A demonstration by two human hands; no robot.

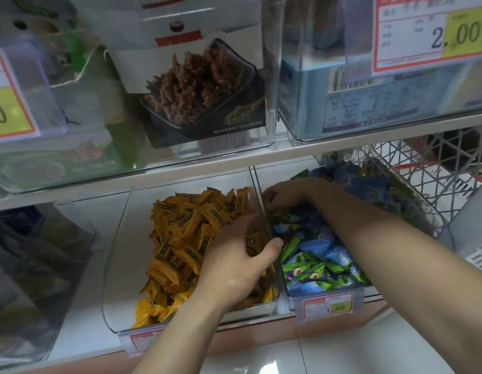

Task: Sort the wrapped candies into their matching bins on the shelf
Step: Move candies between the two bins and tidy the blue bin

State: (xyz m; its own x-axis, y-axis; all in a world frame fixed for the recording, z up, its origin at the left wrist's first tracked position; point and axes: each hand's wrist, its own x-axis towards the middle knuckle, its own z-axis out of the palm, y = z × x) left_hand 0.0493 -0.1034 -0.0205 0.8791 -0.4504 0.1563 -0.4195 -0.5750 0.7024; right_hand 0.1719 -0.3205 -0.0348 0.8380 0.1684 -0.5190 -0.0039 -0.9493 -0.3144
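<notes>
Orange wrapped candies (pixel 180 238) fill the clear middle bin (pixel 118 255) on the lower shelf. Blue and green wrapped candies (pixel 315 260) fill the clear bin (pixel 289 295) to its right. My left hand (pixel 234 263) reaches into the orange candies at the bin's right side. Its fingers are among the wrappers and its thumb lies against the dividing wall; what it holds is hidden. My right hand (pixel 285 193) reaches deep into the blue and green bin, fingers curled down into the candies at the back near the divider.
A white wire basket (pixel 423 168) holding more blue candies sits to the right, behind my right arm. Price tags (pixel 327 306) hang on the bin fronts. The upper shelf (pixel 261 155) carries clear bins of boxed snacks. A clear bin (pixel 32 265) stands at lower left.
</notes>
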